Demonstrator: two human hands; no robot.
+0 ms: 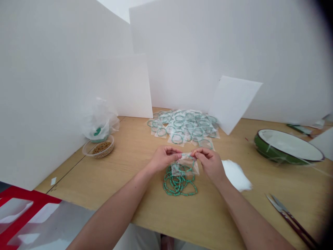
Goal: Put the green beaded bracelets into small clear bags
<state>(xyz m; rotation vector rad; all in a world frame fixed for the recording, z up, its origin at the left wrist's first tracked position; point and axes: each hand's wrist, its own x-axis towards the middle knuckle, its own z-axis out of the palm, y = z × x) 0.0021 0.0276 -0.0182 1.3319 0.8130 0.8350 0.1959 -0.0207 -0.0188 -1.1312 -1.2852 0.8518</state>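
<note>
A small clear plastic bag (186, 165) hangs pinched between the two hands, its top edge right at the fingertips and its lower part dangling just above the beads. The left hand (163, 159) and the right hand (209, 163) face each other, each with thumb and fingers closed on the film, so the fingertips nearly meet at the middle of that edge. Held this way, the thin bag seems kept taut and up off the table. Turquoise bead strands (179, 183) lie in a loose tangle directly below the fingers, and some show through the film, though it is hard to tell whether any are inside the bag or only behind it. Beyond the fingertips, a spread of bagged turquoise bracelets (182, 126) covers the wooden table (213, 222), within easy reach. Just right of the right hand lies a white crumpled wad (236, 175), perhaps tissue or film. Further right, past the fingers, sit a pair of dark-handled scissors (288, 218) and a green enamel basin (270, 150). Well left of the left hand, a clear plastic tub (98, 150) holds brown grains, with a gathered plastic bag (100, 119) behind it. White boards (231, 104) stand along the far side, walling off the work area.
</note>
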